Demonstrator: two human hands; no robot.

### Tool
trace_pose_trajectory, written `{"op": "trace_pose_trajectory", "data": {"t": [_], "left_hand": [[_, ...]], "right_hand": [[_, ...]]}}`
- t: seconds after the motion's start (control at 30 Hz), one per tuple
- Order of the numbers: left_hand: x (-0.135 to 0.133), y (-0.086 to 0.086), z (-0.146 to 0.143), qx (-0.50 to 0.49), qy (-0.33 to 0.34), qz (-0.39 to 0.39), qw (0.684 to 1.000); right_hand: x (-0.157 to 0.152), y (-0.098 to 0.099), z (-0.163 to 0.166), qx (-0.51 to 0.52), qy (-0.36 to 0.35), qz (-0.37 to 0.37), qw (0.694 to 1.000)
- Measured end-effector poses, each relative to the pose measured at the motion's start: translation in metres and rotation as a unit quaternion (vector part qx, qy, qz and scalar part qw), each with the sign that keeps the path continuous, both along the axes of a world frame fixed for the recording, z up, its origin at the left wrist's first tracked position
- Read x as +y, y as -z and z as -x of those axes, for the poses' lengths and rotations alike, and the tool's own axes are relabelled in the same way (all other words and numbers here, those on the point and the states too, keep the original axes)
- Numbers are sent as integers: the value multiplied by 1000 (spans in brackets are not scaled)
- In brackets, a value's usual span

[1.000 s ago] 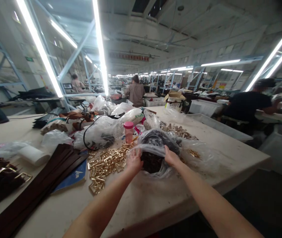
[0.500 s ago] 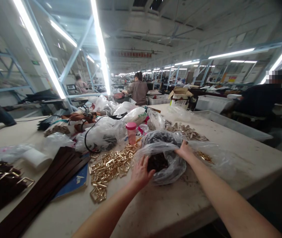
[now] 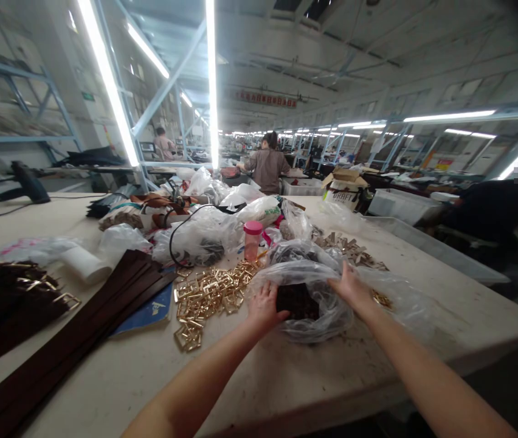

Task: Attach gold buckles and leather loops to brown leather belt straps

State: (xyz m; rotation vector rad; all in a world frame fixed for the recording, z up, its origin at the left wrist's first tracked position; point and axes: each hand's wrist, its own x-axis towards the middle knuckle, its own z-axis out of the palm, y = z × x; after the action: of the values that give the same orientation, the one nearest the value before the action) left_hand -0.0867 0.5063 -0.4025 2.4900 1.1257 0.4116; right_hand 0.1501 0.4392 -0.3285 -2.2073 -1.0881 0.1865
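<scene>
Since earlier frame, left hand [image 3: 263,306] reaches deeper into clear plastic bag [image 3: 327,313], fingers grasping dark pieces [image 3: 298,299]; right hand [image 3: 352,286] pinches rim. Film thin, limp, slippery; best gripped at bunched rim.

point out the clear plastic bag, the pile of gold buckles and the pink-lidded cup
clear plastic bag [image 3: 327,316], head view, on its crinkled lower right side
pile of gold buckles [image 3: 208,295], head view, on the middle of the heap
pink-lidded cup [image 3: 252,241], head view, on its see-through body below the lid
</scene>
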Motion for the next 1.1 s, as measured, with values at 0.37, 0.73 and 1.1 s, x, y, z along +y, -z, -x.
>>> {"op": "trace_pose_trajectory", "data": {"t": [0.37, 0.73, 1.1], "left_hand": [[-43, -7, 56, -19, 52, -81, 995], [40, -27, 351, 158, -290, -135, 934], [48, -4, 380, 191, -312, -193, 910]], "right_hand": [[-33, 70, 82, -367, -169, 155, 901], [-43, 48, 117, -382, -262, -66, 884], [-23, 5, 193, -288, -329, 3, 899]]}}
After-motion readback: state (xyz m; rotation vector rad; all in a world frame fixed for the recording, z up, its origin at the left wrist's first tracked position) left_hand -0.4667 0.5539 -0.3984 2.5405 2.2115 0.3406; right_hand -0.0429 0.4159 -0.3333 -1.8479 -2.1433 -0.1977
